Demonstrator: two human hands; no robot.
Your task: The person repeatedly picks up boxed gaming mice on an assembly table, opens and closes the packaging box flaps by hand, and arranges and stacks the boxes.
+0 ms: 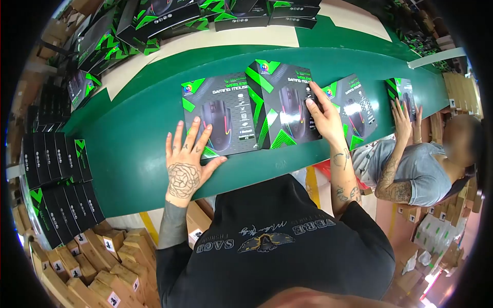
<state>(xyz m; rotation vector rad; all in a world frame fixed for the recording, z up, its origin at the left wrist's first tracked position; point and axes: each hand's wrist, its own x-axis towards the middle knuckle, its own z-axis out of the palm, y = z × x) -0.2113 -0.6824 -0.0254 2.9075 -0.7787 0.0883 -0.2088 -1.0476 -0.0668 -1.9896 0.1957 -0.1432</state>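
The middle wireless gaming mouse box (pixel 285 115), long axis running near to far, lies directly left of the nearer right hand (pixel 324 115), which touches its right edge, pinching or not I cannot tell, while the left hand (pixel 187 159) spreads wide at the left wireless gaming mouse box's (pixel 221 120) near-left corner

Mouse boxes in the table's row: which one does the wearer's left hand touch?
The leftmost box in the row; the left hand rests on its lower left part. The right hand touches the next box instead.
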